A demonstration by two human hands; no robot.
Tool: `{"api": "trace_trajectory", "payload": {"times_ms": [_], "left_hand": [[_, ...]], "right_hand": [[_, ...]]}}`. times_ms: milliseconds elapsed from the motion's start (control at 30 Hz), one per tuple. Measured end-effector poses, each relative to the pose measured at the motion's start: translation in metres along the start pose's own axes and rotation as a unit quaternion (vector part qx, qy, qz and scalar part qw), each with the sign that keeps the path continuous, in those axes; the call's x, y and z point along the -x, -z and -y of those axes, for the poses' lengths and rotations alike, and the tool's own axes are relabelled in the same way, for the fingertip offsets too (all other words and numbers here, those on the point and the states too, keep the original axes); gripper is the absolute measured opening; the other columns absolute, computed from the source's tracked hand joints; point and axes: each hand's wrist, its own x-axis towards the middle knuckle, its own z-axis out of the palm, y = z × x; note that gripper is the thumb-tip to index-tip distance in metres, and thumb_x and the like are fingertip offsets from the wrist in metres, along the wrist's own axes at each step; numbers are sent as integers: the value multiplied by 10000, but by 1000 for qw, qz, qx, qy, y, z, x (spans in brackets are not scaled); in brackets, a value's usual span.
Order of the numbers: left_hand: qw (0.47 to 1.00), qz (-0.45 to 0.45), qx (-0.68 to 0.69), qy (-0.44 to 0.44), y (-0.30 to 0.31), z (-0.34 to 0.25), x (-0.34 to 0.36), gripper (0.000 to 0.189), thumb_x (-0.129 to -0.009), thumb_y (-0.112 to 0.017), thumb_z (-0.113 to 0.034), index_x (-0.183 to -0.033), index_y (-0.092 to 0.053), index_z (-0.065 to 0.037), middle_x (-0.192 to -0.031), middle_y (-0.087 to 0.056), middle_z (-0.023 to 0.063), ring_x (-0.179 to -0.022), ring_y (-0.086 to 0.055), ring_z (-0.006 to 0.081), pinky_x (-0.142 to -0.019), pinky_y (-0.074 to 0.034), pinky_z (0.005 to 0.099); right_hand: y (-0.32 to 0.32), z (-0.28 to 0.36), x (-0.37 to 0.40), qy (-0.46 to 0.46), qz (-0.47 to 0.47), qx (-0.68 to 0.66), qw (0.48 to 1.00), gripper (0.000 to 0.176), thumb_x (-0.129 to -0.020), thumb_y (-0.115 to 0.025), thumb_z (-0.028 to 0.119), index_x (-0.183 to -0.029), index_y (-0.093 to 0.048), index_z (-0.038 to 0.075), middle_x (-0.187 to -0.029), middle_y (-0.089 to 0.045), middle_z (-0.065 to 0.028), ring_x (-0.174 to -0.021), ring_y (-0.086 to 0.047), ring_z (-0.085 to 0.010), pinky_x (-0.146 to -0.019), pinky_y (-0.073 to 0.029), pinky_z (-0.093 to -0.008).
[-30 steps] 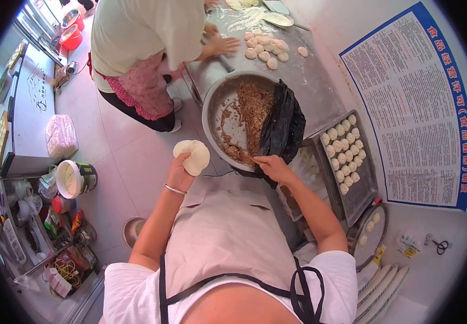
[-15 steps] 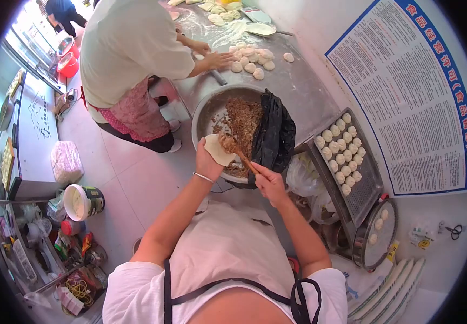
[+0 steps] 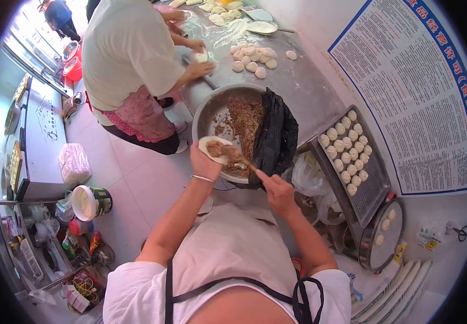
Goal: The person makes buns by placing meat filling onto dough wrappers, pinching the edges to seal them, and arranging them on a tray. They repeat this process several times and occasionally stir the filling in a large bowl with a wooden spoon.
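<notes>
On the palm side of my left hand (image 3: 203,164) rests a round dough wrapper (image 3: 207,142), held at its edge, with brown meat filling (image 3: 214,148) on it. My right hand (image 3: 278,190) grips the handle of a wooden spoon (image 3: 241,159), whose filling-coated bowl touches the filling on the wrapper. Both hands are at the near rim of a large metal basin (image 3: 196,116). Inside it lies a mass of brown filling (image 3: 246,116). A black plastic bag (image 3: 278,135) drapes over the basin's right side.
A co-worker (image 3: 131,59) stands front left, rolling dough on the floured metal table (image 3: 304,81). Dough pieces (image 3: 252,56) lie there. To the right, a perforated tray (image 3: 371,197) carries rows of shaped buns (image 3: 347,151), beside a round steamer (image 3: 377,254). A white bucket (image 3: 85,203) stands left.
The spoon has pressed filling onto the wrapper, where a smear now shows. My right hand has moved slightly right and down. The co-worker's hands have shifted left, nearer their body.
</notes>
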Motion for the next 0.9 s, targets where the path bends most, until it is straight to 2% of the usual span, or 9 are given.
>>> {"api": "trace_trajectory", "payload": {"times_ms": [200, 300, 367, 400, 433, 500, 600, 800, 900], "left_hand": [[997, 13, -75, 30, -10, -30, 11, 370, -985, -432, -304, -1237, -543, -57, -1231, -613, 116, -1185, -575, 302, -1042, -451, 496], [994, -1, -99, 55, -26, -17, 28, 303, -983, -475, -227, -1236, -547, -77, -1240, -611, 105, -1166, -594, 292, -1030, -471, 487], [991, 17, -91, 94, -36, -11, 40, 292, -985, -483, -188, -1252, -534, -81, -1250, -604, 106, -1158, -601, 288, -1015, -487, 479], [989, 26, -87, 113, -38, -7, 44, 289, -986, -487, -168, -1260, -528, -84, -1256, -601, 107, -1154, -605, 286, -1008, -494, 475], [989, 26, -81, 120, -36, -3, 46, 289, -989, -488, -164, -1265, -521, -84, -1258, -599, 109, -1152, -606, 284, -992, -507, 469], [988, 30, -72, 131, -36, 3, 48, 290, -995, -491, -156, -1276, -508, -86, -1263, -595, 114, -1149, -607, 279, -960, -532, 457], [982, 40, -115, 146, -38, 9, 53, 275, -991, -514, -168, -1254, -497, -92, -1201, -606, 96, -1091, -629, 230, -901, -565, 421], [965, 51, -213, 145, -45, 25, 55, 257, -1000, -510, -166, -1254, -490, -135, -1182, -596, 87, -1025, -649, 215, -765, -615, 405], [941, 44, -320, 106, -53, 36, 55, 253, -986, -531, -142, -1232, -487, -105, -1154, -597, 71, -986, -649, 203, -713, -622, 392]], "right_hand": [[-21, -35, -16, -22, 62, 218, 974, 389, -858, -599, 28, -1227, -662, 132, -768, -540, -67, -661, -579, -274, -572, -476, -390], [-34, -42, -32, 69, 39, 305, 949, 367, -870, -625, 49, -1228, -661, 124, -867, -600, -73, -744, -626, -248, -611, -512, -365], [-47, -30, -48, -12, 13, -19, 1000, 330, -871, -649, 68, -1200, -663, 85, -885, -636, -75, -792, -646, -230, -675, -528, -337], [-53, -23, -53, -53, -1, -182, 982, 316, -871, -661, 77, -1186, -664, 65, -893, -654, -76, -816, -656, -221, -707, -536, -323], [-53, -11, -58, -119, 10, -325, 938, 290, -884, -665, 87, -1172, -665, 48, -924, -662, -69, -830, -657, -195, -710, -536, -305], [-48, 10, -67, -235, 30, -585, 775, 250, -912, -673, 108, -1143, -668, 13, -987, -679, -55, -857, -659, -144, -717, -537, -268], [-56, -1, -63, -214, 8, -586, 781, 216, -914, -680, 84, -1103, -663, -20, -984, -671, -26, -829, -637, -79, -681, -529, -231], [-42, -11, -60, -92, -51, -505, 857, 183, -879, -711, 50, -1044, -669, -18, -971, -686, -50, -803, -638, -81, -686, -534, -219], [-18, -7, -65, -220, -17, -574, 789, 162, -879, -709, 48, -1025, -671, -10, -934, -673, -34, -784, -627, -74, -674, -519, -206]]}}
